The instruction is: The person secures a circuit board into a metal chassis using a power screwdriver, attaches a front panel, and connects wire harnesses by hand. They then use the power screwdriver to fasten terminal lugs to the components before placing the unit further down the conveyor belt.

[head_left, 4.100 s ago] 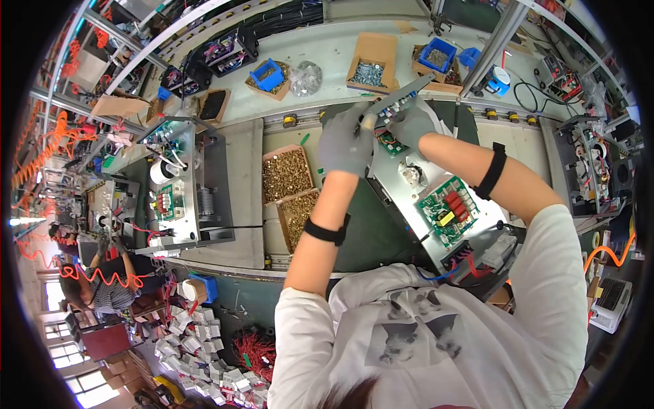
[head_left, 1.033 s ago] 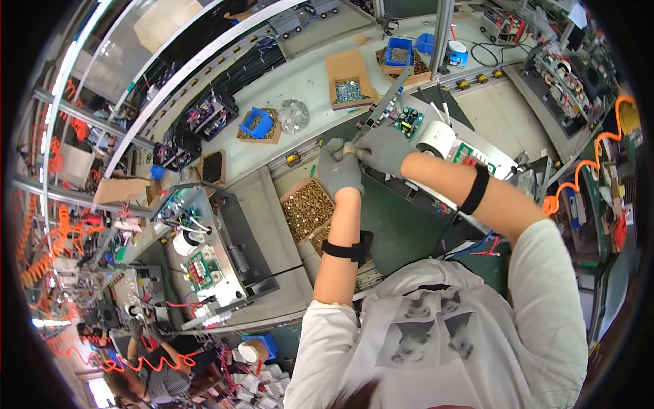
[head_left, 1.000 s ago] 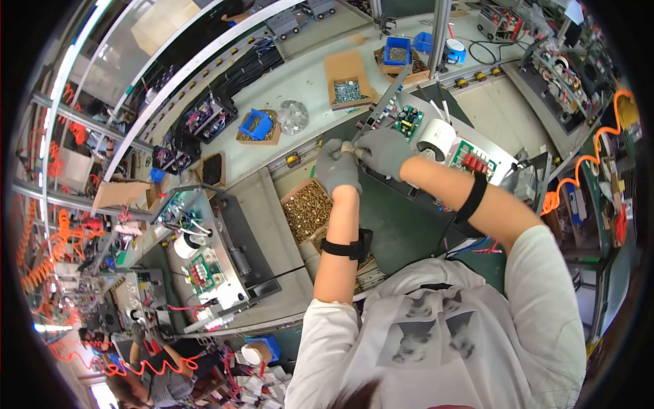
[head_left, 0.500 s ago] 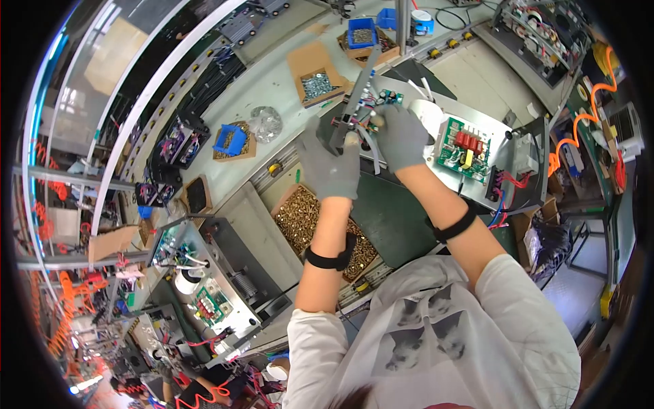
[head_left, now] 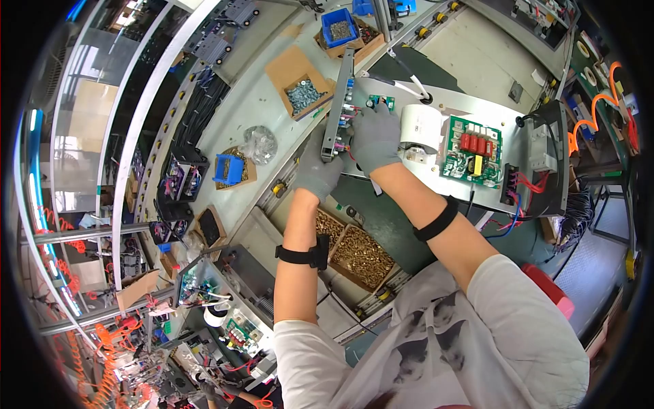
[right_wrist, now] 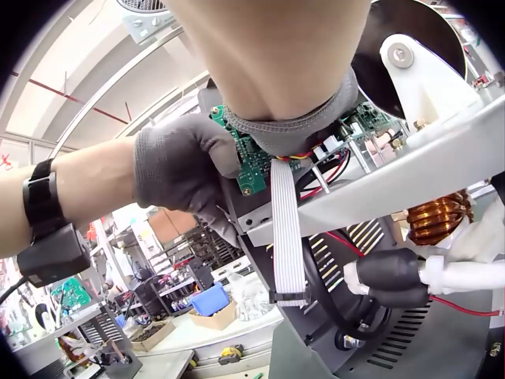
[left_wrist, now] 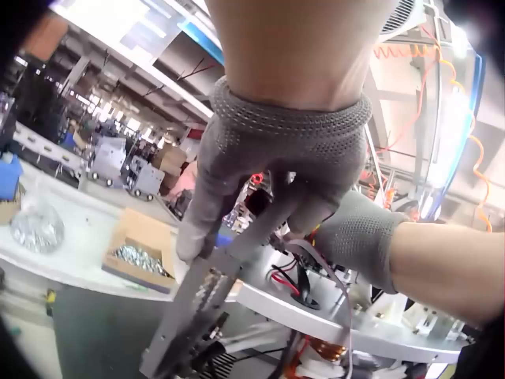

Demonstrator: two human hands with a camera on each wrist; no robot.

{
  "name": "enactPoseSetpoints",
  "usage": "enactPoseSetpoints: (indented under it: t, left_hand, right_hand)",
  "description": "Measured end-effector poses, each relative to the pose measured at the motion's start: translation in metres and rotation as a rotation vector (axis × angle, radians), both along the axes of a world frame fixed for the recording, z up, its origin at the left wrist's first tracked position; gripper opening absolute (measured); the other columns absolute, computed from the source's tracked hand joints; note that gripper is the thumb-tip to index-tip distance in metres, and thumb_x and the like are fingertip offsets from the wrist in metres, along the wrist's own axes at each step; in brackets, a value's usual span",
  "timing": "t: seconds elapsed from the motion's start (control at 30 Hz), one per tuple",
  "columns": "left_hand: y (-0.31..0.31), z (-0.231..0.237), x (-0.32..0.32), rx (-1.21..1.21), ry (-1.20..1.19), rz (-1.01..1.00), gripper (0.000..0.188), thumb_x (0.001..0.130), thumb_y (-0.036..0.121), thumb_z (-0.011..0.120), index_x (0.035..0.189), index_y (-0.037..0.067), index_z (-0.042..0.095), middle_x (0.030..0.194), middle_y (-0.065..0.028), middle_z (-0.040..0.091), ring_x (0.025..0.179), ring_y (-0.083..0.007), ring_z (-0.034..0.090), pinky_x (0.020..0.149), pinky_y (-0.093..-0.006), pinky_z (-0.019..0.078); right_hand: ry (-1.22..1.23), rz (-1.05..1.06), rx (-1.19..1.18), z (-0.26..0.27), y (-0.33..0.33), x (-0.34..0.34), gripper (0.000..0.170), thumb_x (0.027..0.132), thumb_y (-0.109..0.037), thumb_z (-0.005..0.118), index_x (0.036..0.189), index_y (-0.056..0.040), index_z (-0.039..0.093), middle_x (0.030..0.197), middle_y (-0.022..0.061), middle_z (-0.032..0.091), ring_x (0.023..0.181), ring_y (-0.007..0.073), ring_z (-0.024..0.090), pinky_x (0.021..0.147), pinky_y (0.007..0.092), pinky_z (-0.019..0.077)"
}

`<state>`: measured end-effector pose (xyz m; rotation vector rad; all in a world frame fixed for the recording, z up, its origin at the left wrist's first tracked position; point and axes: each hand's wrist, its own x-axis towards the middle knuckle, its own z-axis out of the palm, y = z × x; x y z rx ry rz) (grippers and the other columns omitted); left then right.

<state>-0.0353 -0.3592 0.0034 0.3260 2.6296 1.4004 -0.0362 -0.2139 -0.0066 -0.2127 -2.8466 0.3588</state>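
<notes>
The left gloved hand (head_left: 318, 167) grips the lower end of a narrow dark panel (head_left: 336, 112), which stands at the left end of an open metal chassis (head_left: 449, 95). In the left wrist view its fingers curl round the panel (left_wrist: 185, 312). Against the panel's inner side is the right gloved hand (head_left: 377, 138), beside a small green board. The right wrist view shows the right hand (right_wrist: 304, 133) over the panel's green circuit board (right_wrist: 251, 170), near coloured wires and a grey ribbon cable (right_wrist: 286, 229); its fingertips are hidden. A white cylinder (head_left: 420, 128) stands in the chassis.
Cartons of brass parts (head_left: 361, 255) lie on the near side. Beyond the chassis are a carton of silvery screws (head_left: 304, 95), a blue bin (head_left: 338, 28) and a plastic bag (head_left: 259, 144). A second chassis (head_left: 235, 300) stands at the left.
The hands, earlier close together at the panel's near end, are now on either side of it, and the panel stands more upright. The head view has turned, shifting the bench within the picture.
</notes>
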Motion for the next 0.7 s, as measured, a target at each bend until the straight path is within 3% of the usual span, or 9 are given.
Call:
enactPoseSetpoints:
  t: [0.13,0.27,0.43,0.57,0.7]
  left_hand:
    - [-0.001,0.005,0.001,0.087,-0.131,-0.013,0.065,0.069,0.008,0.057,0.132,0.008,0.041,0.108,-0.0201,0.06,0.094,-0.0299,0.06,0.084,-0.0344,0.0459]
    - [-0.001,0.005,0.001,0.0,-0.121,-0.033,0.064,0.071,0.008,0.058,0.133,0.008,0.04,0.105,-0.0173,0.061,0.093,-0.0269,0.061,0.082,-0.0331,0.0459]
    - [0.001,0.008,0.003,0.019,-0.059,-0.073,0.063,0.073,0.008,0.059,0.133,0.008,0.039,0.107,-0.0168,0.061,0.097,-0.0271,0.061,0.084,-0.0334,0.0457]
    - [0.004,0.009,0.007,0.082,-0.037,-0.047,0.063,0.074,0.007,0.059,0.133,0.009,0.039,0.11,-0.0176,0.06,0.1,-0.0297,0.06,0.085,-0.0344,0.0452]
    - [0.004,0.008,0.006,0.059,-0.036,-0.037,0.061,0.075,0.007,0.059,0.133,0.008,0.039,0.111,-0.0184,0.059,0.101,-0.0322,0.059,0.087,-0.0355,0.0449]
  right_hand:
    - [0.067,0.018,-0.053,-0.003,0.002,-0.002,0.01,0.068,-0.021,0.067,0.075,-0.0134,0.069,0.079,0.0002,0.062,0.089,0.0219,0.054,0.071,0.0357,0.0427]
    - [0.095,0.065,-0.041,-0.006,0.004,-0.001,0.01,0.066,-0.019,0.066,0.074,-0.013,0.069,0.074,0.0007,0.061,0.083,0.0223,0.055,0.069,0.0361,0.0429]
    - [0.352,0.139,0.002,-0.021,0.006,0.001,0.005,0.068,-0.015,0.062,0.07,-0.0114,0.065,0.074,0.0049,0.059,0.074,0.0243,0.054,0.064,0.037,0.0415]
    - [0.369,0.118,0.031,-0.019,0.005,0.002,0.006,0.068,-0.016,0.063,0.068,-0.0104,0.064,0.072,0.0051,0.058,0.073,0.0242,0.054,0.063,0.0368,0.0414]
    - [0.207,0.163,0.061,-0.01,0.009,0.001,0.009,0.067,-0.019,0.066,0.073,-0.0113,0.066,0.074,0.0058,0.06,0.077,0.0248,0.056,0.066,0.0372,0.0443]
